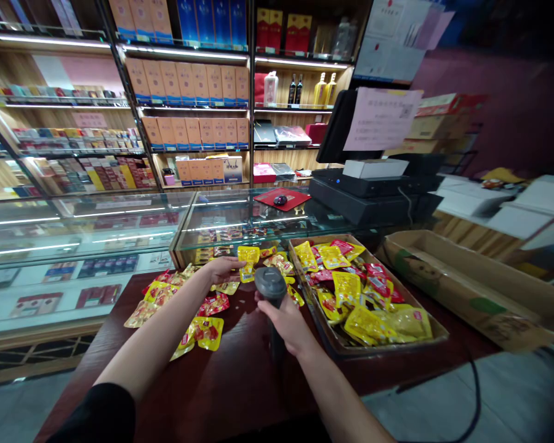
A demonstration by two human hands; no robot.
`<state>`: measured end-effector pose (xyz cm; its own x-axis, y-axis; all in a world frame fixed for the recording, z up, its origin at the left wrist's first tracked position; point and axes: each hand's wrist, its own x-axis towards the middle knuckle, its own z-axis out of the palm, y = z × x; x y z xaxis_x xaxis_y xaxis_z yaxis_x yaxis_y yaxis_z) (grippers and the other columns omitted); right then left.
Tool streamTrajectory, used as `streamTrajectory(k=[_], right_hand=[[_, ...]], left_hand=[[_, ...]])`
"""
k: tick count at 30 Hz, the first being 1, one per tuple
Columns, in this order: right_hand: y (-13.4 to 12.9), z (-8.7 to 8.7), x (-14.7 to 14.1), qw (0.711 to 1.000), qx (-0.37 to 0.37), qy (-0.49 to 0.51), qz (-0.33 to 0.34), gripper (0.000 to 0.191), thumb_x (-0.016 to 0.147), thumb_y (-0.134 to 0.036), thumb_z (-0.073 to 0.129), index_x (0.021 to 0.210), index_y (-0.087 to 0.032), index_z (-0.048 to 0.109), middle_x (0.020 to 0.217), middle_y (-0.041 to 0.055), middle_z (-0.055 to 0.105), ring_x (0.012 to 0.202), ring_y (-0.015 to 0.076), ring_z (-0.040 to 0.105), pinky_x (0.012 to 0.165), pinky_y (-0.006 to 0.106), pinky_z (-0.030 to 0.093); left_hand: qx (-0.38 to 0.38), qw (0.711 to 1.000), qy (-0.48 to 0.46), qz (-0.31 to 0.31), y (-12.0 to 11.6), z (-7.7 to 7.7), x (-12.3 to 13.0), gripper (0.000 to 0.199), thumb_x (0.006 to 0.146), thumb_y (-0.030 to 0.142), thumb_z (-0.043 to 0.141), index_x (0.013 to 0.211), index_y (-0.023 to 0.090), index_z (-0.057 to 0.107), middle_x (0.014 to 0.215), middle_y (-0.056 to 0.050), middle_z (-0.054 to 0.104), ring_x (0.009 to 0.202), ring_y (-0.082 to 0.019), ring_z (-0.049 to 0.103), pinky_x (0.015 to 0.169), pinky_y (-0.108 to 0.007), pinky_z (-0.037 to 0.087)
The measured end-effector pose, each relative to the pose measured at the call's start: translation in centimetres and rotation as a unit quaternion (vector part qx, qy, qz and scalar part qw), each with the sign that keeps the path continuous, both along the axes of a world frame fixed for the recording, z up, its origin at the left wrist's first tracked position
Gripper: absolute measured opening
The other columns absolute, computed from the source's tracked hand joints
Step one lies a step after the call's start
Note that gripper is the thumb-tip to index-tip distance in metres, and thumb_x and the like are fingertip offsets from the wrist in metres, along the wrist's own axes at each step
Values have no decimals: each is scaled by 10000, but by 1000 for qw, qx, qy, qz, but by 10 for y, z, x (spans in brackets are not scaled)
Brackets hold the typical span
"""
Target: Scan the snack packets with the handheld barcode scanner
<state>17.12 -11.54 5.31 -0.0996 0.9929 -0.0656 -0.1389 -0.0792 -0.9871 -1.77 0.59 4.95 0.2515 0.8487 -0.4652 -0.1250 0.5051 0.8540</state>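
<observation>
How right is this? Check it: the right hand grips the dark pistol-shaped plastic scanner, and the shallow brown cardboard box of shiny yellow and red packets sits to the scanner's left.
The side is wrong: the head view shows the brown cardboard box of packets to the right of the scanner. The right hand does grip it.

Left hand (225, 269): apparently pinching a yellow packet (248, 254)
Right hand (286, 319): gripping a dark scanner (270, 284)
Shallow box (392, 348): holding packets (347, 289)

No legible text; blurred print (373, 122) on the pale sheet (381, 129)
</observation>
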Motion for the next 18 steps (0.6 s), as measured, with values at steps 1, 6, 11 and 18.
streamTrajectory(k=[1, 6, 11, 18], right_hand=[[7, 2, 3, 1000, 1, 3, -20, 181, 623, -235, 668, 785, -161, 633, 728, -7, 649, 677, 126, 586, 646, 236, 471], [41, 11, 18, 991, -113, 65, 0, 235, 590, -178, 649, 823, -151, 671, 655, -13, 614, 619, 112, 568, 612, 236, 479], [50, 21, 34, 987, -130, 79, 47, 212, 576, -132, 638, 785, -162, 662, 735, 8, 646, 664, 122, 603, 646, 248, 520], [62, 45, 106, 988, -116, 100, 10, 187, 596, -73, 636, 764, -155, 635, 766, 26, 667, 669, 130, 618, 627, 250, 542]], left_hand=[[1, 1000, -3, -6, -3, 0, 0, 196, 690, 172, 762, 853, 130, 661, 855, -74, 708, 644, -129, 659, 619, -242, 561], [-3, 999, -2, -50, -22, 5, 6, 251, 649, 195, 798, 839, 113, 656, 862, -93, 703, 724, -164, 682, 679, -266, 572], [1, 996, -10, -92, -29, 20, 24, 238, 685, 161, 766, 894, 102, 669, 910, -112, 706, 753, -171, 684, 688, -256, 573], [32, 988, -71, -134, -14, 51, 94, 188, 781, 116, 661, 968, 102, 668, 1008, -138, 691, 875, -192, 678, 796, -289, 557]])
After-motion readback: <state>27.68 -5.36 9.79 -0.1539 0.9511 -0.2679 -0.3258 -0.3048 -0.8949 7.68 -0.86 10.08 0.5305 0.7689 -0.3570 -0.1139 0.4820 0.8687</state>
